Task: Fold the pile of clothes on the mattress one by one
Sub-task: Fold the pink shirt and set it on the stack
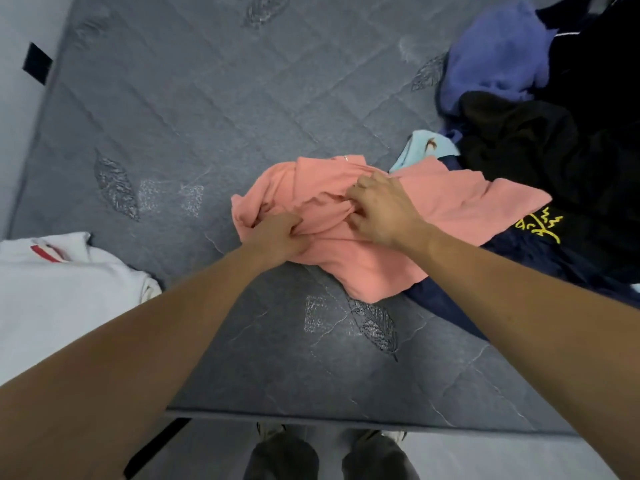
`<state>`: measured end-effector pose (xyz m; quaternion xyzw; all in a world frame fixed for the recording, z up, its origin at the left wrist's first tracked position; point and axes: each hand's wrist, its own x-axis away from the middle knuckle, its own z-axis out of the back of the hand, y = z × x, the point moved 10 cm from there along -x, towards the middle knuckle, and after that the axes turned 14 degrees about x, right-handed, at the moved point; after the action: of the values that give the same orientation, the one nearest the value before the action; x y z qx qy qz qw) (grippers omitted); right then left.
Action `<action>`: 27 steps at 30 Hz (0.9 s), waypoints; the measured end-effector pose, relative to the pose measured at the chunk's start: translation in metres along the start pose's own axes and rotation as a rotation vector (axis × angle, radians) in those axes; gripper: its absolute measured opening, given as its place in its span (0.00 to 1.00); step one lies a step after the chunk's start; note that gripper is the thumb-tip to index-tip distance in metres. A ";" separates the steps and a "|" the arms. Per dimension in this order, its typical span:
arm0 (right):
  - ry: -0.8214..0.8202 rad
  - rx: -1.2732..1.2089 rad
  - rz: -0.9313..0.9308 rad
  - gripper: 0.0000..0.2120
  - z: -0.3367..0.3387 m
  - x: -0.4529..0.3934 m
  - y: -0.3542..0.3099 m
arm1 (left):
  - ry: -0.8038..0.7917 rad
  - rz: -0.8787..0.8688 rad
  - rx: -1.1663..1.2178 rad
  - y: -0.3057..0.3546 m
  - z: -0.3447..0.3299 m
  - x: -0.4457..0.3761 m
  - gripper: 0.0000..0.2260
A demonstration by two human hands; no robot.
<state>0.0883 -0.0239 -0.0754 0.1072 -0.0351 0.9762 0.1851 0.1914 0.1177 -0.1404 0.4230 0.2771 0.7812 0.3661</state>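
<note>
A grey quilted mattress [214,109] with stitched leaf motifs fills most of the view, its near edge running across the bottom, where pale floor [485,459] shows beyond it. A black strap [37,63] sits on its far left side against a pale wall [17,64]. A pink garment [374,237] lies crumpled near the middle of the mattress, its right part resting on the pile [554,140] of dark, purple and light blue clothes at the far right. The left hand [277,237] grips a bunch of the pink cloth with curled fingers; the right hand [381,209] pinches a fold just beside it, fingers bent into the fabric. A white garment [59,292] with a red stripe lies at the near left.
</note>
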 end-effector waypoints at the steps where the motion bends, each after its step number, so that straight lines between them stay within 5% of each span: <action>1: 0.013 -0.021 0.004 0.09 0.008 0.004 0.001 | 0.012 -0.027 0.086 0.006 0.007 0.005 0.16; 6: -0.024 -0.272 -0.044 0.08 0.071 0.020 0.022 | 0.061 -0.160 0.194 0.080 0.067 0.026 0.20; 12: 0.084 -0.330 -0.089 0.21 0.230 0.045 0.045 | 0.093 -0.308 0.093 0.228 0.163 0.075 0.17; 27: 0.665 -0.288 -0.004 0.22 0.693 0.169 0.025 | 0.337 -0.678 -0.031 0.585 0.422 0.325 0.22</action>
<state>0.0616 -0.0627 0.6366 -0.2432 -0.1097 0.9425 0.2014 0.2364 0.0936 0.6492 0.1672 0.4460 0.6783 0.5595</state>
